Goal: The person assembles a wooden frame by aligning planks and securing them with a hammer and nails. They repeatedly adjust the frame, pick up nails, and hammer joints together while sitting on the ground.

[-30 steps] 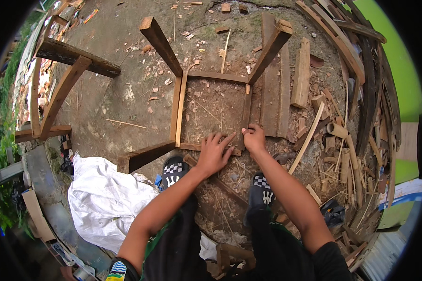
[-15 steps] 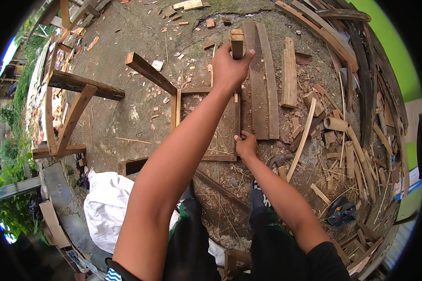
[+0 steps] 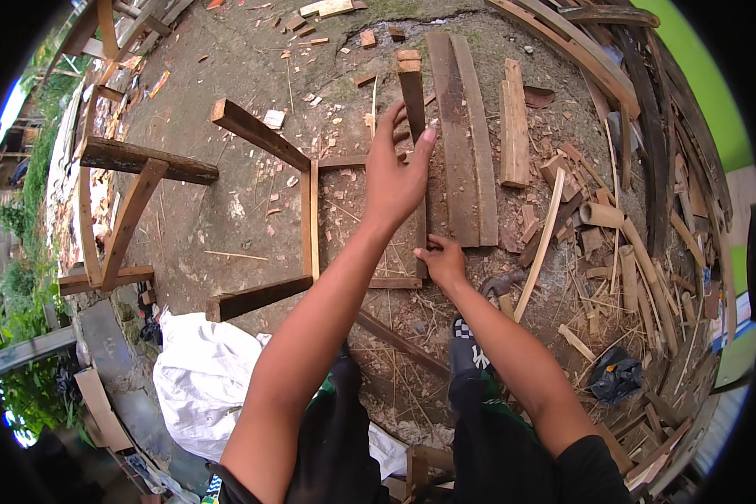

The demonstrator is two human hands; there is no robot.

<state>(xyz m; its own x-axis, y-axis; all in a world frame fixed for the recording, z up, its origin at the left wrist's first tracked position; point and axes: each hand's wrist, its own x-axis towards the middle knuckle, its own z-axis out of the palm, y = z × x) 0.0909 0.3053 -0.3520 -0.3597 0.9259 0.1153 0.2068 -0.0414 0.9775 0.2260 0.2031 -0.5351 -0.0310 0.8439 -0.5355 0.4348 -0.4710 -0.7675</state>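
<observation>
A wooden frame of four-sided shape lies before me, with a wooden leg [image 3: 411, 92] rising from its far right corner and another leg [image 3: 260, 134] from its far left. My left hand [image 3: 396, 181] is around the lower part of the far right leg, fingers spread on one side and thumb on the other, apparently not gripping. My right hand [image 3: 445, 265] is at the near end of the frame's right rail [image 3: 421, 218], thumb and fingers closed about it. A shorter leg [image 3: 256, 300] projects at the near left corner.
Two long planks [image 3: 466, 143] lie right of the frame. Beyond them are a split timber [image 3: 514, 126], a hammer [image 3: 502, 290], bamboo pieces [image 3: 601, 216] and scrap wood. A white sack [image 3: 202, 370] lies at near left. Another wooden frame [image 3: 126, 223] stands at far left.
My left hand has slid down from near the top of the far right leg and its fingers have loosened. My right hand stays at the rail; the view has shifted slightly.
</observation>
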